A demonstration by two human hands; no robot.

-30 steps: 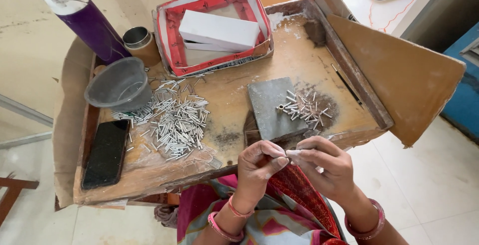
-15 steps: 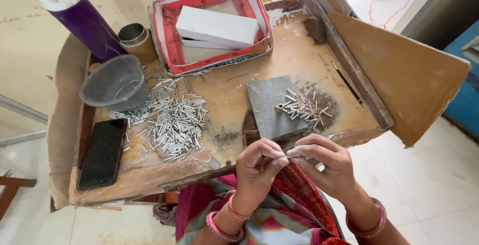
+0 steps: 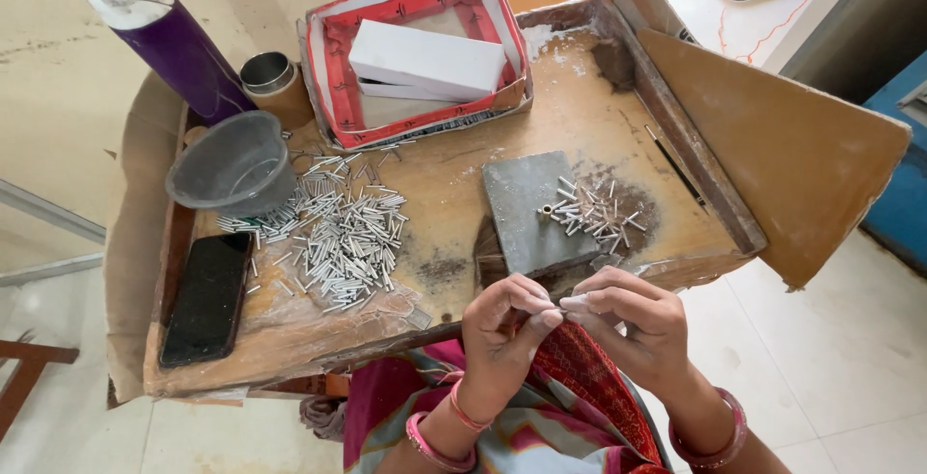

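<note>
Far left on the worn wooden work table (image 3: 454, 194) lies a flat black phone (image 3: 206, 297), w/ a grey plastic bowl (image 3: 232, 165) above it, a tall purple bottle w/ clear shoulder (image 3: 164, 35) behind that, & a small round metal tin (image 3: 272, 78) next to the bottle. Moving right, a big loose heap of short silvery metal tubes (image 3: 343, 237) is spread across the table: by the look of it that's the bulk not yet handled. Behind the heap, a shallow red-and-white cardboard tray (image 3: 333, 59) holds a plain white oblong box (image 3: 425, 59) lying slantwise over a second white one; no label I can read from here, tray edges just red w/ small dark marks. Center-right, a grey square stone slab (image 3: 531, 209) w/ a smaller scatter of worked silvery pieces (image 3: 599, 211) at its right edge, one w/ a brassy end; I'd judge those the done ones, so maybe a small fraction finished, most left. At the near edge, the left hand (image 3: 502, 334) & right hand (image 3: 632, 324) meet fingertip to fingertip, both pinched closed on one tiny pale tube (image 3: 572, 300), held just off the table edge above the lap. Far right, a plain brown board panel (image 3: 792, 155) leans off the table side.
</note>
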